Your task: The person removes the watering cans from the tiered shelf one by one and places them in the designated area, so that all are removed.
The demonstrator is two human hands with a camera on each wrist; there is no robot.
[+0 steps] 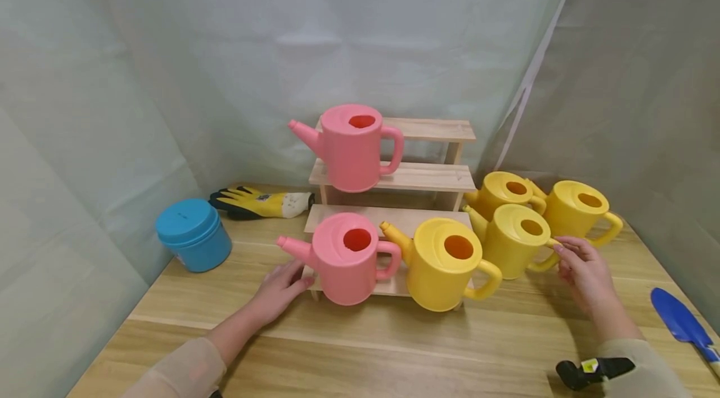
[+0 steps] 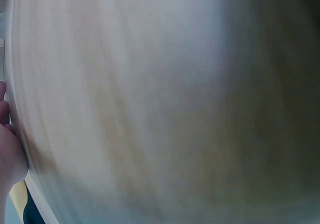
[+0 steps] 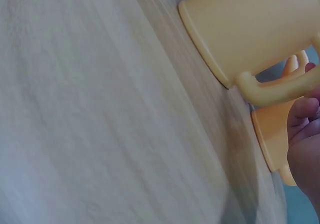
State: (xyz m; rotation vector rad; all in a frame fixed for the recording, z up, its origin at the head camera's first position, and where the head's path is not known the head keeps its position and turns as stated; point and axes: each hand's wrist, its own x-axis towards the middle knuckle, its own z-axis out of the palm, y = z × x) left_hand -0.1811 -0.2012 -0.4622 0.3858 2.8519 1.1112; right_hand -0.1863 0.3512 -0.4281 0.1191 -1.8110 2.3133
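Note:
On a wooden tiered stand are two pink watering cans, an upper one and a lower one, with a yellow watering can beside the lower one. My left hand rests at the left end of the stand's lowest step; only its edge shows in the left wrist view. With thumb and fingers, my right hand pinches the handle of a paler yellow watering can, which stands upright right of the stand. Right behind that can are two more yellow watering cans, one nearer the stand and one farther right.
A blue lidded tub stands on the table at the left. Near it, yellow and black gloves lie beside the stand. A blue trowel lies at the right edge. Fabric walls enclose the table's back and sides.

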